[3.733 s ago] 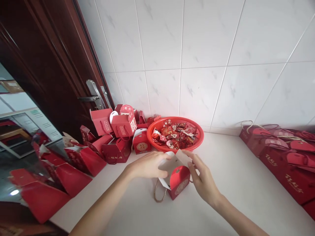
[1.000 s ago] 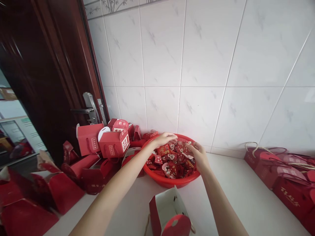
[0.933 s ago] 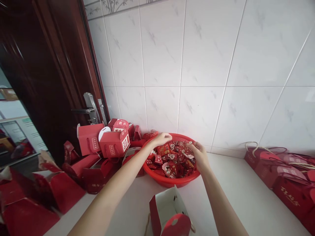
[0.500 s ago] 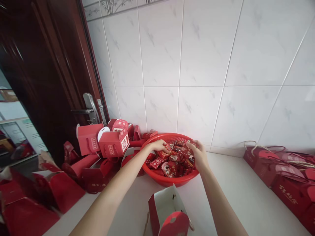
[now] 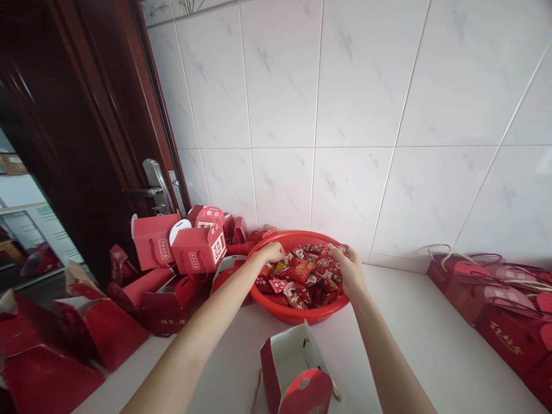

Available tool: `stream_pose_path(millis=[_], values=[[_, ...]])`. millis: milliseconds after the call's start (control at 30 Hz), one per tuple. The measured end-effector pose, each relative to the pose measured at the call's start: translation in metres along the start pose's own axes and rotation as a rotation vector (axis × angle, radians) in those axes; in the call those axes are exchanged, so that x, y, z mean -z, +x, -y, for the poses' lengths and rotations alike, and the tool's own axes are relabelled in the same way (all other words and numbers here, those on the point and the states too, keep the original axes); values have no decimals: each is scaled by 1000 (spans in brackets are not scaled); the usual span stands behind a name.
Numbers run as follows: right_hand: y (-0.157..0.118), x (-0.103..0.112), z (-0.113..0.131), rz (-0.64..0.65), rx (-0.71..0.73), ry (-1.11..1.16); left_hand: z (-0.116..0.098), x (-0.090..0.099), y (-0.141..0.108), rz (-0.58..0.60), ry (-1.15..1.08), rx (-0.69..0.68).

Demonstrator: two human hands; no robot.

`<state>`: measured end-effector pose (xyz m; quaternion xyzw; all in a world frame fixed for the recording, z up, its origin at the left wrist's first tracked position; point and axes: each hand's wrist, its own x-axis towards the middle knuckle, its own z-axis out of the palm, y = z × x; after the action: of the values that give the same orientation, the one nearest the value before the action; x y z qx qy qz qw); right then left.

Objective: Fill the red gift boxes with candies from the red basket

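A red plastic basket (image 5: 297, 317) holds a heap of red wrapped candies (image 5: 302, 273) with gold and white prints. My left hand (image 5: 271, 253) is over the basket's left side with its fingers curled in. Whatever is inside those fingers is hidden. At the right rim, my right hand (image 5: 351, 271) has thumb and fingers closed on a red candy packet (image 5: 342, 248), partly covered by the hand. In front of the basket stands an open red gift box (image 5: 297, 362), pale inside, with a rope handle; no candies show in it.
Red gift boxes (image 5: 200, 250) are piled on the left side of the white table (image 5: 388, 333), several of them with flaps up. More red boxes (image 5: 483, 299) with cord handles line the right side. A tiled wall (image 5: 353, 190) and a dark door (image 5: 99, 115) stand behind.
My left hand has drawn back a little to the left and up from the candies, its fingers more curled. My right hand stays at the right rim with the packet. The view has shifted slightly.
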<state>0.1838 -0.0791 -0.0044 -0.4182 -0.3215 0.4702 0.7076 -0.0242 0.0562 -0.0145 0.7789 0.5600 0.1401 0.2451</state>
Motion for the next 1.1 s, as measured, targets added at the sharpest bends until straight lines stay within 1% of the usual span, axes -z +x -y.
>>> stream_pose_path(millis=[100,167,333,467,633,733,800,833,933,1100], values=[[1,0,-1,3,-6,-16,4,-4,4,41,122,35],[1,0,-1,9,-2,-21,3,-7,5,66,157,34],[0,0,-1,9,19,-36,-2,-7,3,187,116,-9],[0,0,0,1,9,-37,-6,-3,-2,250,-13,-46],[1,-1,0,-5,4,-31,-12,3,-8,251,-215,-46],[1,-1,0,-10,4,-35,-17,7,-11,250,-472,-70],[1,-1,0,-9,11,-36,-19,9,-12,233,-658,-89],[1,-1,0,-6,15,-33,-20,10,-13,219,-715,-96],[2,-1,0,5,16,-18,-20,10,-12,198,-785,-108],[3,0,-2,11,14,-28,-15,9,-11,226,-795,-133]])
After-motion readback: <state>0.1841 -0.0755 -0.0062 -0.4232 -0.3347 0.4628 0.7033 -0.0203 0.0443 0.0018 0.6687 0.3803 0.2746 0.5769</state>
